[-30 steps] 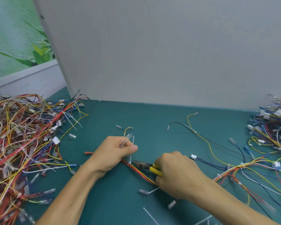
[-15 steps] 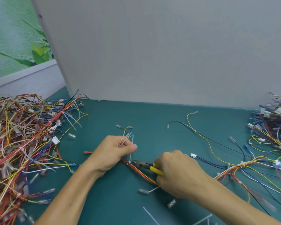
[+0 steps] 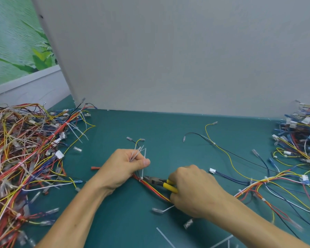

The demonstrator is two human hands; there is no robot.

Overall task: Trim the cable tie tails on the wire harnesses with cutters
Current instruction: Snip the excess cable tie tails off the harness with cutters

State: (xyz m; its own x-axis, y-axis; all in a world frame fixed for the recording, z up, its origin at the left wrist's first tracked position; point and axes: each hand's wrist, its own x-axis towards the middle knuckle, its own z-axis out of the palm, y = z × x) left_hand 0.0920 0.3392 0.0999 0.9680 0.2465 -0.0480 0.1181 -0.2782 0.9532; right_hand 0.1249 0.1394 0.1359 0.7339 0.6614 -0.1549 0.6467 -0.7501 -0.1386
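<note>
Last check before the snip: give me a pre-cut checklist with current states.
1. Left hand holds the thin white plastic cable tie tail upright: ok.
2. Right hand grips the yellow-handled steel cutters: ok.
3. Cutter tip sits at the tail's base on the red-and-yellow wire harness: ok.
4. Blades clear of the wires: cannot tell.
5. Left fingers apart from the tip: ok.

Premises: a wire-harness assembly workstation, of workshop or factory type. Evidence: a teal work mat covers the bench. A large pile of coloured harnesses lies at the left, and a second pile at the right edge. The right hand holds yellow-handled cutters at a harness gripped by the left hand. Tie offcuts lie on the mat. A plain grey partition screens the rear.
</note>
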